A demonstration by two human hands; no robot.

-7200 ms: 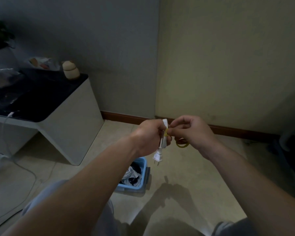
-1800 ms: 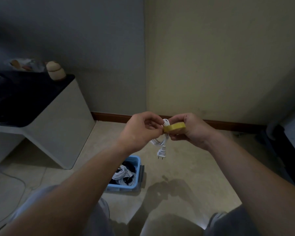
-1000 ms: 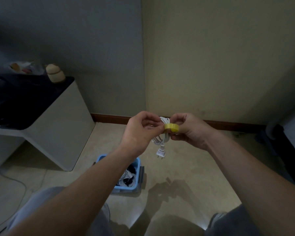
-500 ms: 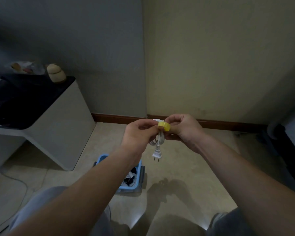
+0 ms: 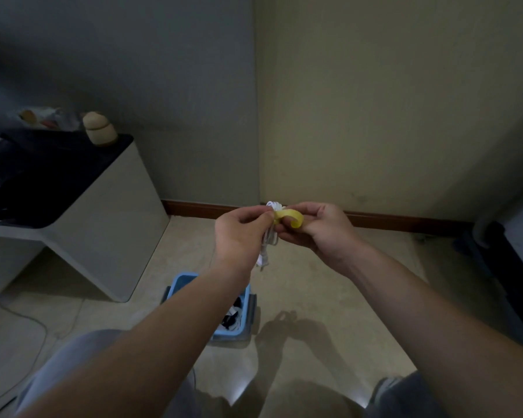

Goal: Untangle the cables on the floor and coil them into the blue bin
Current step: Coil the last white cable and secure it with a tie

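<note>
A small coiled white cable (image 5: 271, 233) hangs between my two hands at chest height, its plug (image 5: 263, 261) pointing down. My left hand (image 5: 239, 235) pinches the coil near its top. My right hand (image 5: 317, 229) holds a roll of yellow tape (image 5: 290, 218), with a strip of it laid against the top of the coil. Below, on the floor, stands the blue bin (image 5: 248, 297), partly hidden by my left forearm; white and black cables (image 5: 233, 318) lie inside it.
A low white cabinet with a black top (image 5: 73, 191) stands to the left, a small beige jar (image 5: 98, 128) on it. A thin cable (image 5: 27, 321) trails over the tiled floor at left. Dark furniture (image 5: 507, 267) lines the right edge. Walls meet in a corner ahead.
The yellow tape roll has turned in my right hand and now shows its open loop over the top of the coil. Both hands stay together at the same height.
</note>
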